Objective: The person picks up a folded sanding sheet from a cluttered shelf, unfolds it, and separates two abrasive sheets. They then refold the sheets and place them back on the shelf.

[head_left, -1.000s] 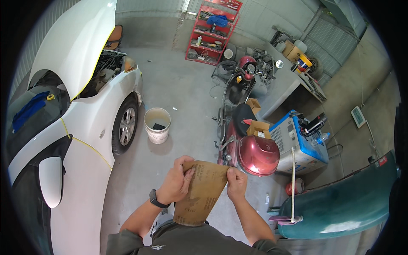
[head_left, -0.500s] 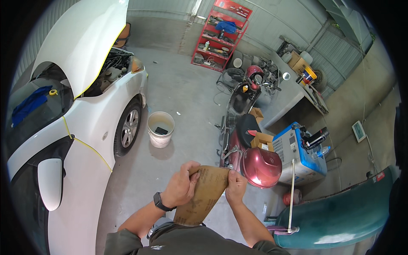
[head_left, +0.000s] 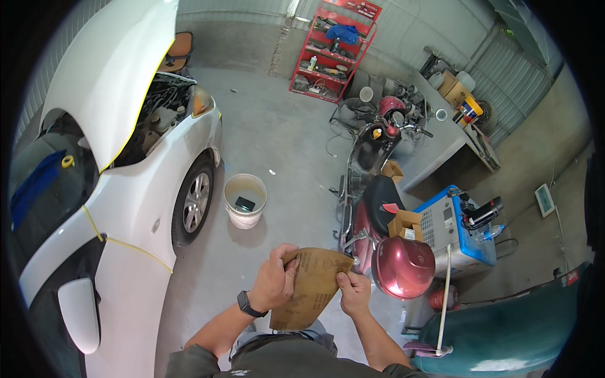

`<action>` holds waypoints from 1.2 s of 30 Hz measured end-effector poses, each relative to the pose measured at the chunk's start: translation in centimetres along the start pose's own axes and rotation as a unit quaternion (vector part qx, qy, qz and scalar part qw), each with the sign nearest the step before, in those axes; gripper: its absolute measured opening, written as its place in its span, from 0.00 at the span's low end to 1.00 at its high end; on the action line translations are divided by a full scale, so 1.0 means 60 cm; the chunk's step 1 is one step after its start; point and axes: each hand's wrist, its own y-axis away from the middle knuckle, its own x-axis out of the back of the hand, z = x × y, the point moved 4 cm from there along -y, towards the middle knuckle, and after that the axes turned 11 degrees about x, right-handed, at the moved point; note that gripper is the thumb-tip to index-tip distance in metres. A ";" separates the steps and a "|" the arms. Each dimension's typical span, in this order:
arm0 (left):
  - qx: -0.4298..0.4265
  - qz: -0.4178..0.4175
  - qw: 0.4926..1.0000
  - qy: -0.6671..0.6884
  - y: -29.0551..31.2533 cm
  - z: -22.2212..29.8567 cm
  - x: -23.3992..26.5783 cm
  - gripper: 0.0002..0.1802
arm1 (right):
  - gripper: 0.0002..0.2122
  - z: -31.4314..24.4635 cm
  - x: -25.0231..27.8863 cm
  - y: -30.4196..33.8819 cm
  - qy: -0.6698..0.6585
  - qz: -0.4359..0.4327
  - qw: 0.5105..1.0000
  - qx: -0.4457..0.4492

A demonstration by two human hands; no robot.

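Note:
Between my two hands is a brown sheet of sandpaper [head_left: 309, 286], its printed back turned up toward me. My left hand [head_left: 275, 280] is closed on its left edge, thumb on top, with a dark watch on that wrist. At the upper right edge my right hand [head_left: 354, 291] pinches the sheet between thumb and fingers. The sheet hangs slightly curved in front of my body, its lower end near my waist. Beyond it on the floor stands a white bucket [head_left: 244, 219] with a dark block [head_left: 245, 203] inside.
A white car [head_left: 135, 208] with raised hood [head_left: 107, 75] and yellow masking tape stands at the left. To the right are a red scooter [head_left: 403, 268], a blue-and-white machine [head_left: 441, 220] and a green car panel [head_left: 504, 327]. A red tool rack [head_left: 328, 70] is at the back.
My right hand has slid a little down the sandpaper's right edge, its thumb now on the sheet's face. My left hand keeps its grip. The view has shifted slightly.

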 end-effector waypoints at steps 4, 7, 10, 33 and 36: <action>0.011 0.005 1.000 0.005 -0.104 -0.068 -0.047 0.18 | 0.22 0.097 0.001 -0.093 -0.050 0.002 0.998 -0.048; 0.047 0.008 0.998 -0.039 -0.207 -0.116 -0.090 0.18 | 0.22 0.176 0.005 -0.197 -0.069 -0.022 0.996 -0.043; 0.075 0.028 0.994 -0.071 -0.329 -0.140 -0.136 0.19 | 0.22 0.234 0.037 -0.311 -0.071 -0.026 0.996 -0.047; 0.008 0.183 0.983 -0.015 -1.281 -0.474 -0.206 0.21 | 0.17 0.553 0.001 -1.293 -0.044 -0.132 0.990 0.016; -0.023 0.206 0.978 -0.028 -1.405 -0.495 -0.169 0.22 | 0.17 0.575 -0.039 -1.424 -0.070 -0.129 0.988 0.043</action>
